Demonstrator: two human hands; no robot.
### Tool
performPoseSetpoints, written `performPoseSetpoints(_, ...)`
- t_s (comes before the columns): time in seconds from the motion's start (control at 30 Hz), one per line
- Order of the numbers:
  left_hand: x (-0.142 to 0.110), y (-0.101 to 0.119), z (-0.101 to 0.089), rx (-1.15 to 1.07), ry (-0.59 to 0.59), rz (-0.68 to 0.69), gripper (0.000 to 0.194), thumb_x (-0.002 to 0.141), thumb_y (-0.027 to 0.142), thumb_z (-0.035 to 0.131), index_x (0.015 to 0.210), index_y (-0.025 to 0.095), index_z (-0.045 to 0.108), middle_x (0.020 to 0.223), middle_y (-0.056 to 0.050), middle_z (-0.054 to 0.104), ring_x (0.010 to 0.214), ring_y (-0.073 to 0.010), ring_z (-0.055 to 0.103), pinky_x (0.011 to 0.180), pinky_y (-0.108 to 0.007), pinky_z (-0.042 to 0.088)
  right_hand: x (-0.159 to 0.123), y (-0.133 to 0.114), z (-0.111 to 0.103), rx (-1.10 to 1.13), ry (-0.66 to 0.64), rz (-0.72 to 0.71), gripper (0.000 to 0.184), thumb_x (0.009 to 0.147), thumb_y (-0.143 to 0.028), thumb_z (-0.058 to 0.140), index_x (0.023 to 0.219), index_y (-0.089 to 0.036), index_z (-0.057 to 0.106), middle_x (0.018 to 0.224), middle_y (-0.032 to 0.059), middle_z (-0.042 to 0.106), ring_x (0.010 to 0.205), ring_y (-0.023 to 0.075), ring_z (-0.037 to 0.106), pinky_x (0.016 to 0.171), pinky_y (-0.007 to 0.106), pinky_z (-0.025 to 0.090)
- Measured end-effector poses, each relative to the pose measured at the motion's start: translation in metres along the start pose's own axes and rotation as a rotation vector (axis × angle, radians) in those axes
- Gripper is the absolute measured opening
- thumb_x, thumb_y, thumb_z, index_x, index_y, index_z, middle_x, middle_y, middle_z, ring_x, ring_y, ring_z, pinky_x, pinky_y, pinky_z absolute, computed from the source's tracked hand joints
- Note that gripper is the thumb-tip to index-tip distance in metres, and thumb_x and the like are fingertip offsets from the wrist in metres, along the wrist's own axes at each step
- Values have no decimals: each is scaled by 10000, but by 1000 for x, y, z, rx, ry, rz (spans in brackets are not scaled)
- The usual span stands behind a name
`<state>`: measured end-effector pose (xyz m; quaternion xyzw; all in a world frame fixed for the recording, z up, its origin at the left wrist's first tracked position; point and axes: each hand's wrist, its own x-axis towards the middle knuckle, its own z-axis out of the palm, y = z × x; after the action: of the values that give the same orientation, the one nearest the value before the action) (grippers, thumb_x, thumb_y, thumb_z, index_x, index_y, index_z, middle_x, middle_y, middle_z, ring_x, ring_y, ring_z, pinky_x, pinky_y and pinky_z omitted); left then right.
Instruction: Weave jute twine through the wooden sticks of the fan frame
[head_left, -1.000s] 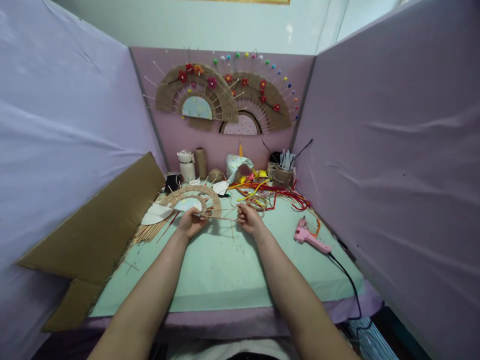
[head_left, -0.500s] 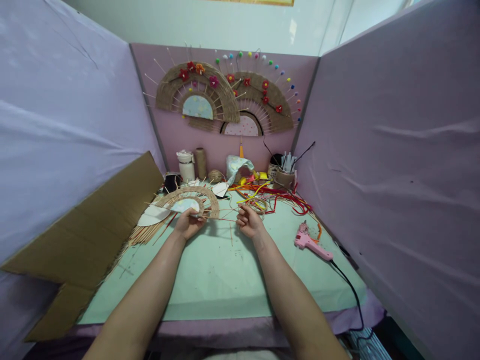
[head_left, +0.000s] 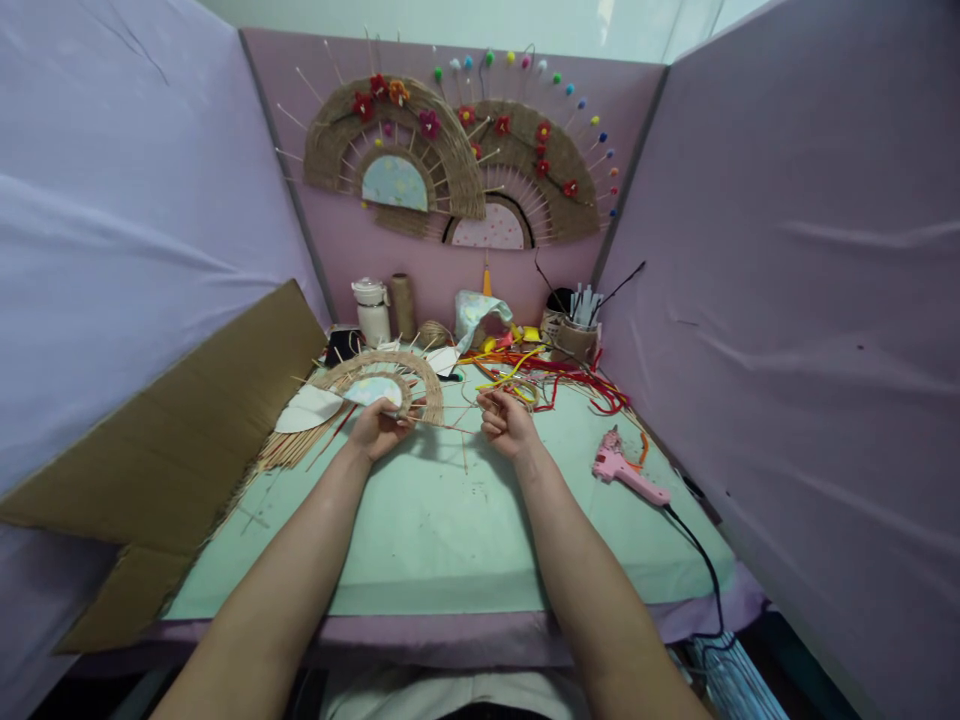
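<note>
My left hand (head_left: 379, 430) grips a half-round woven fan (head_left: 433, 388) by its lower right corner, thumb on top. The fan has thin sticks radiating through bands of brown twine and a pale blue floral half-circle at its centre. To the right of it, my right hand (head_left: 508, 424) is closed in a pinch on a thin strand of twine (head_left: 459, 407) that runs across from the fan's edge. The fingertips are small in view, and the strand's end is hidden in them. A thin stick (head_left: 465, 455) lies on the table below the gap between my hands.
A pink glue gun (head_left: 626, 473) with a black cord lies at right. Red and yellow pipe cleaners (head_left: 585, 375) spread behind my right hand. Cardboard (head_left: 172, 430) leans at left beside a bundle of sticks (head_left: 289, 450). Finished fans (head_left: 559, 190) hang on the back panel.
The camera view has tilted down slightly, so the back panel sits higher in the picture. Both hands keep their hold, with the fan and strand in nearly the same position.
</note>
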<state>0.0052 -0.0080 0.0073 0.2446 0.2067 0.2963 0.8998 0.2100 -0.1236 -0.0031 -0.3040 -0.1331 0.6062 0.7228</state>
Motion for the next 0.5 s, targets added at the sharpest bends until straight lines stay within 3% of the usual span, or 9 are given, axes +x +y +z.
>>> performPoseSetpoints(0.27,-5,-7,-1,27,-56,-145,503,594,19,448,1080,41,576,884,-167,615,611,-136,531,407,-191,424,-1,5,0,-26,-80,227,119,823,-145,472,825,-131,590,776,48,715,299,-3,180,275,118,181)
performPoseSetpoints(0.37,-5,-15,1,43,-91,-188,487,598,22,442,1060,64,589,922,-171,619,604,-128,524,406,-184,418,1,9,2,-6,-78,244,147,808,-89,447,830,-118,590,680,47,696,318,24,353,314,121,310)
performPoseSetpoints(0.5,-4,-17,5,20,-102,-157,480,593,37,448,1050,53,594,864,-161,621,607,-138,532,424,-191,425,4,12,2,64,-26,170,140,817,-106,458,841,-115,595,636,52,681,542,106,615,513,184,518)
